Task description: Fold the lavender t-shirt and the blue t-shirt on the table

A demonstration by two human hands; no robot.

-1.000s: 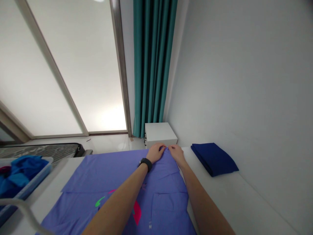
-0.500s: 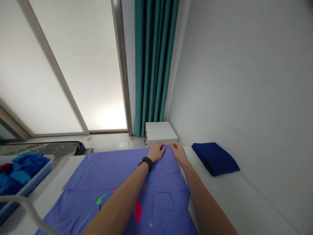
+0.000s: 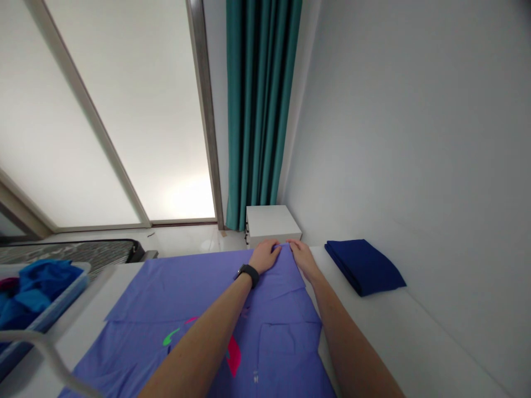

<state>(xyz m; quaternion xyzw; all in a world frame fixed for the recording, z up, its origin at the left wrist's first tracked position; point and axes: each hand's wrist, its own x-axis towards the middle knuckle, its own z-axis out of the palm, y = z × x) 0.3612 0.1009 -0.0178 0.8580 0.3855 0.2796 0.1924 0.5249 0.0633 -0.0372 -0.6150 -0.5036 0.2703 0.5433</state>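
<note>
A light purple shirt with a pink and green print lies spread on the white table. Both my hands rest at its far edge, close together. My left hand, with a black watch on the wrist, has its fingers curled on the cloth. My right hand pinches the fabric edge beside it. A folded dark blue garment lies on the table to the right of my hands, apart from the shirt.
A clear bin with blue and red clothes stands at the left edge. Beyond the table are a white cabinet, a teal curtain, frosted sliding panels and a grey wall on the right. A white curved bar crosses the lower left.
Both hands stay at the shirt's far edge with only slight finger shifts; the view has drifted a little.
</note>
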